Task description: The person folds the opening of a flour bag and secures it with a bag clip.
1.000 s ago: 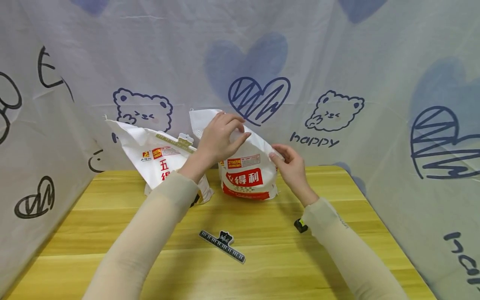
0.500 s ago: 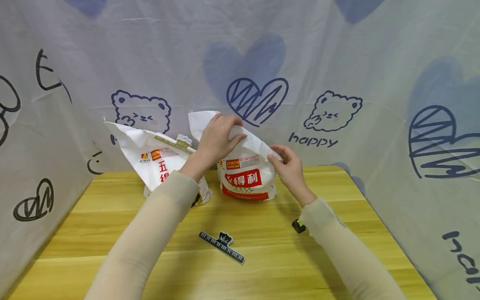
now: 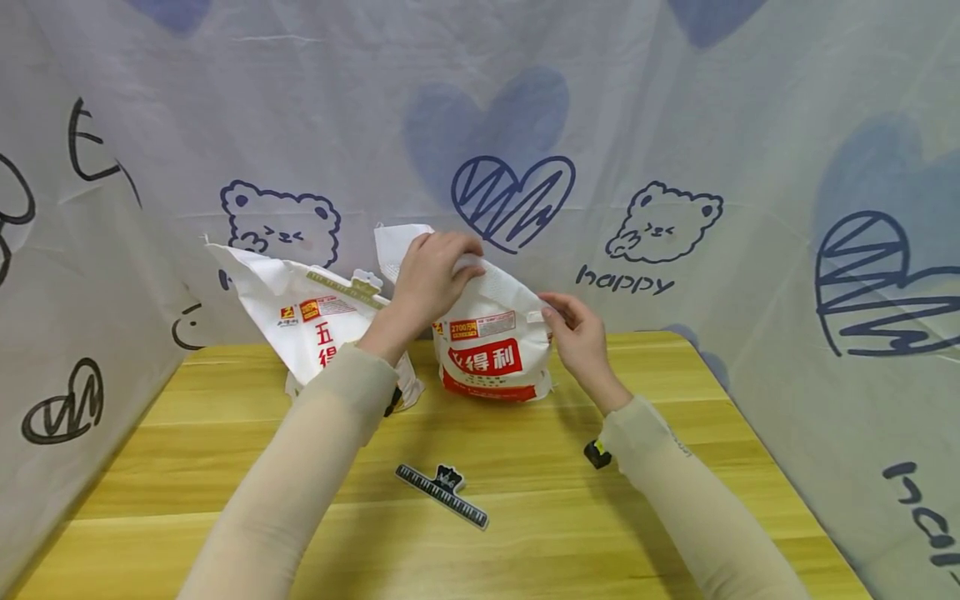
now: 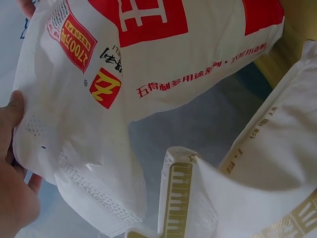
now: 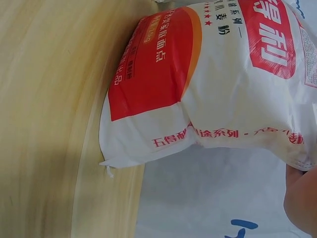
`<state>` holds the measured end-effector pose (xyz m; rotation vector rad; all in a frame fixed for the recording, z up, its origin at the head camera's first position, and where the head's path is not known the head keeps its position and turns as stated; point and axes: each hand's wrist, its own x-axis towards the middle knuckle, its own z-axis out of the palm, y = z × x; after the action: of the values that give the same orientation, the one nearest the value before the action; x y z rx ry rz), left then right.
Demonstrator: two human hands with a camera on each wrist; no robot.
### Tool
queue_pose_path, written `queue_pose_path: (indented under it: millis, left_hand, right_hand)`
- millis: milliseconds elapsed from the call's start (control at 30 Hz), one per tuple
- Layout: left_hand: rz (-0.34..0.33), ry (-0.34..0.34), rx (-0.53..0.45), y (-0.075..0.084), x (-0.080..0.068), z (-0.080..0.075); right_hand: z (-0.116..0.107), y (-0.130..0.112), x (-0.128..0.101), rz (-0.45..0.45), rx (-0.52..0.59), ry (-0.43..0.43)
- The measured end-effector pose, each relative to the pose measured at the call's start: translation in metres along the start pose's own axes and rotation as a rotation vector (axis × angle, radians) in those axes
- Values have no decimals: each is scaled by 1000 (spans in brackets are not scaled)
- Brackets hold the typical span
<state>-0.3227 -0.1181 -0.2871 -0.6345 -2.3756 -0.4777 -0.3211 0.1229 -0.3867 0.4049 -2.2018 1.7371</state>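
A white flour bag [image 3: 487,358] with red labels stands on the table, its top edge folded toward me along a slant. My left hand [image 3: 431,279] grips that folded top left of its middle. In the left wrist view, the thumb and fingers of the left hand [image 4: 17,198] lie on either side of the bag's white edge. The right hand [image 3: 579,337] pinches the right end of the fold between thumb and fingers. In the right wrist view the bag [image 5: 233,84] fills the upper right, and only part of the right hand [image 5: 303,198] shows.
Left of it leans a second white flour bag [image 3: 300,308], with a gold keyboard-patterned clip [image 3: 345,286] on its top edge. A black piano-key clip [image 3: 442,496] lies on the wooden table [image 3: 525,533] in front. A printed curtain [image 3: 660,108] hangs behind.
The bag's top edge has turned over toward me, so a textured strip now shows along the fold. My left hand has shifted slightly down and left; the right hand stays at its corner.
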Motion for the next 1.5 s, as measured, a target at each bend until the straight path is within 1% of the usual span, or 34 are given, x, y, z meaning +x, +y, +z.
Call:
queue_pose_path:
  millis: [167, 333, 567, 1067, 1300, 1500]
  left_hand:
    - [-29, 7, -25, 0, 0, 0]
    - [-40, 18, -40, 0, 0, 1]
    - [-33, 33, -36, -3, -3, 2]
    - [-14, 37, -45, -7, -4, 5]
    - [-14, 32, -54, -6, -5, 4]
    - [-15, 24, -75, -7, -7, 3]
  right_hand:
    - [0, -1, 0, -11, -26, 4]
    - [0, 0, 1, -25, -52, 10]
    - [1, 0, 0, -40, -54, 19]
    - [-1, -1, -2, -13, -42, 49]
    - [-5, -6, -7, -34, -23, 51]
    - [-12, -11, -14, -81, 2, 54]
